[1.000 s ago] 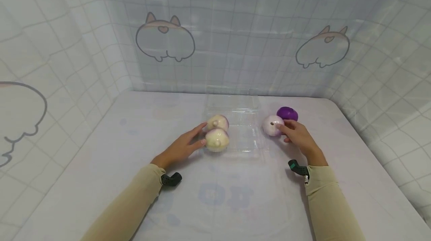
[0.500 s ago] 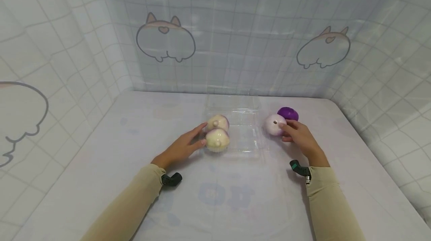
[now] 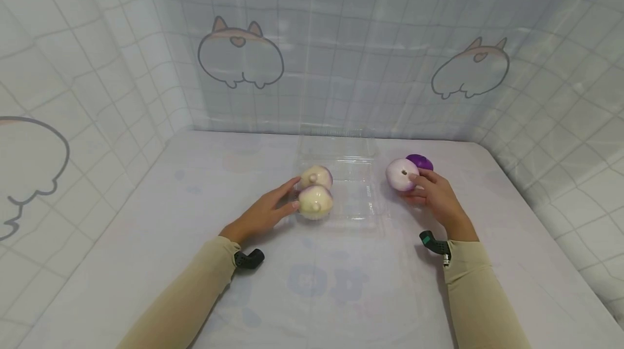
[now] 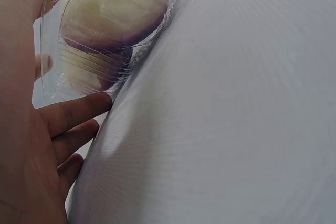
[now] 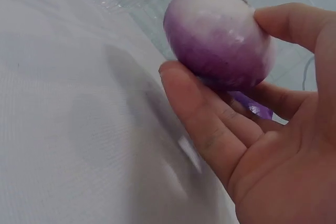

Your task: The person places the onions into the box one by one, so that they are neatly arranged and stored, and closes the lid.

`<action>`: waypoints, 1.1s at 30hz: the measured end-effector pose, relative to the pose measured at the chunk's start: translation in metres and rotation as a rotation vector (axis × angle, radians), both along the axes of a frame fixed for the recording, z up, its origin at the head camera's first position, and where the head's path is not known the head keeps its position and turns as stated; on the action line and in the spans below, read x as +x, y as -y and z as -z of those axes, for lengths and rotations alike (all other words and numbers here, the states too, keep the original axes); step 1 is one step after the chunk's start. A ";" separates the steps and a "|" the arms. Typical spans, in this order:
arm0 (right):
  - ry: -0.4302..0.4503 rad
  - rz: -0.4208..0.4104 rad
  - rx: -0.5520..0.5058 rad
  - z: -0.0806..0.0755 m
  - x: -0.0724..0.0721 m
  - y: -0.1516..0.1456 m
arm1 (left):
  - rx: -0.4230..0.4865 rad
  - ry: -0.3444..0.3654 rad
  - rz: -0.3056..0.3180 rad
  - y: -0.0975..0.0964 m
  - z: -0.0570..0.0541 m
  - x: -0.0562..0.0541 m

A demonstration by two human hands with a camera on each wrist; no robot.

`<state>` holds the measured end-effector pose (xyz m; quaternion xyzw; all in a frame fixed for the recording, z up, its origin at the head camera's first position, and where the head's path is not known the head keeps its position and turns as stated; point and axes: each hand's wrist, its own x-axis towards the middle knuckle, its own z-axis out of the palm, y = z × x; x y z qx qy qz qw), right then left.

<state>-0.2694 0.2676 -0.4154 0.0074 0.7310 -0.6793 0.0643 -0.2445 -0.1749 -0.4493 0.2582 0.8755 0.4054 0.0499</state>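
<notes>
In the head view my right hand (image 3: 434,192) holds a round purple-and-white onion (image 3: 401,174); the right wrist view shows the thumb on top of the onion (image 5: 218,38) and fingers under it, raised above the table. My left hand (image 3: 265,211) rests at the left side of a clear plastic clamshell box (image 3: 353,197), fingers spread and touching its wall. Two cream onions with purple edges, the near one (image 3: 314,202) and the far one (image 3: 317,178), sit in the box's left half. Through the box wall they also show in the left wrist view.
A deep purple round thing (image 3: 420,162) lies on the white-covered table (image 3: 312,295), behind the held onion and partly hidden by it. The box's lid (image 3: 336,146) is folded back toward the rear curtain (image 3: 331,67). Curtains with a grid pattern stand on both sides.
My right hand has lifted the onion a little, moving it slightly back and to the right, so that it overlaps the purple thing more. The left hand has stayed at the box.
</notes>
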 end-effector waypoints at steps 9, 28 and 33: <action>-0.022 -0.013 -0.098 -0.004 0.000 0.002 | -0.002 0.004 -0.005 0.000 0.000 0.000; -0.126 -0.045 -0.242 -0.008 0.000 0.006 | 0.006 0.004 0.008 -0.001 0.001 0.000; -0.146 -0.039 -0.291 -0.011 0.001 0.006 | -0.007 0.006 0.002 -0.002 0.000 0.001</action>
